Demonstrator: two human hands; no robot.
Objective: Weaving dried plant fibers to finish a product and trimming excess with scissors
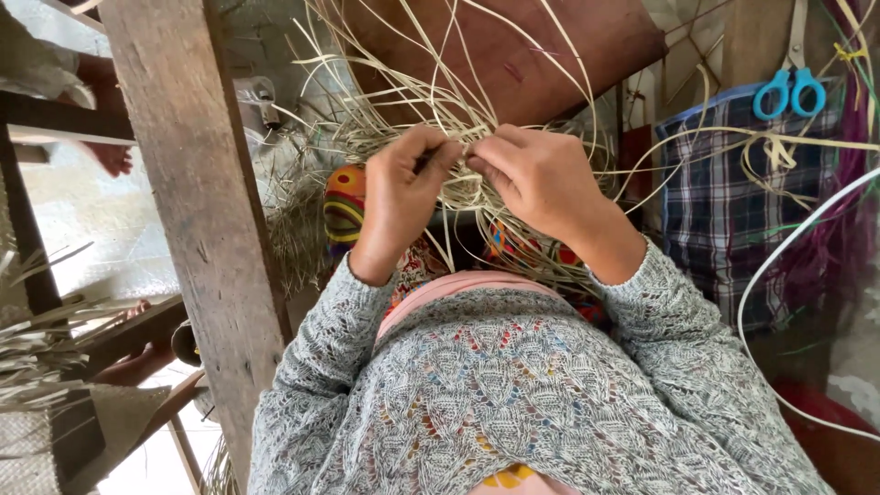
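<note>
My left hand (403, 197) and my right hand (536, 179) meet above my lap, fingertips pinching thin pale straw strips (463, 151) between them. The strips belong to a loose woven bundle of straw (431, 101) that fans upward and outward from my hands. Both hands are closed on strands at the same spot. Grey knitted sleeves (660, 321) cover my forearms. Beneath the hands lies colourful patterned cloth (346, 206) on my lap.
A thick wooden post (197, 183) runs down the left side. A brown board (513, 46) lies behind the straw. A plaid bag (733, 192) with blue-handled scissors (788, 90) hangs at right. A white cord (761, 275) loops at right. Another person's foot (115, 156) shows at far left.
</note>
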